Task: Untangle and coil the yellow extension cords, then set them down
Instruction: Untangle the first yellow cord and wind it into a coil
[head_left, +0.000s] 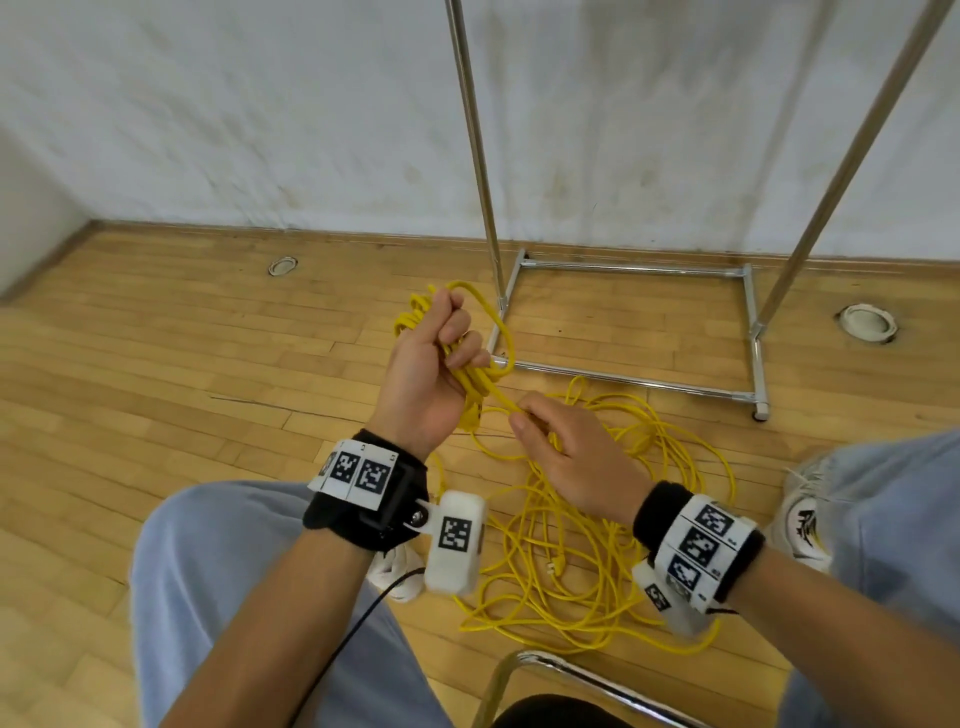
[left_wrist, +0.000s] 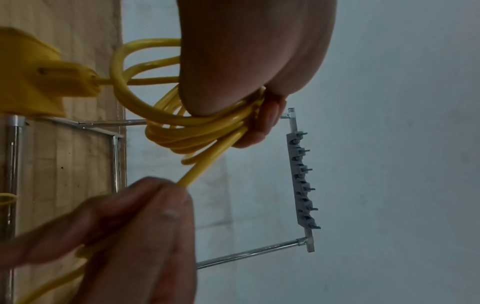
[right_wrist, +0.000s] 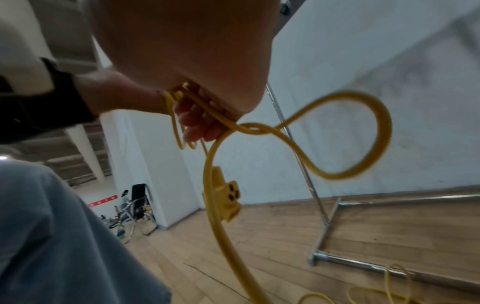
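In the head view my left hand (head_left: 452, 338) is raised over the floor and grips a small coil of yellow extension cord (head_left: 470, 384). From it a loop (head_left: 501, 332) sticks out to the right. Just below, my right hand (head_left: 524, 418) pinches one strand leading out of that coil. The left wrist view shows the left fingers (left_wrist: 265, 123) curled round the coil (left_wrist: 194, 133) and the right fingers (left_wrist: 150, 207) pinching the strand (left_wrist: 207, 164). A yellow socket end (right_wrist: 228, 197) hangs under the hands. The remaining cord lies in a tangled pile (head_left: 613, 525) on the wooden floor.
A chrome garment rack (head_left: 748, 312) stands on the floor just beyond the hands, against a white wall. Two round floor sockets (head_left: 866, 322) (head_left: 283, 266) sit in the wood. My knees in blue jeans (head_left: 218, 561) flank the pile; a chair's metal frame (head_left: 550, 665) is below.
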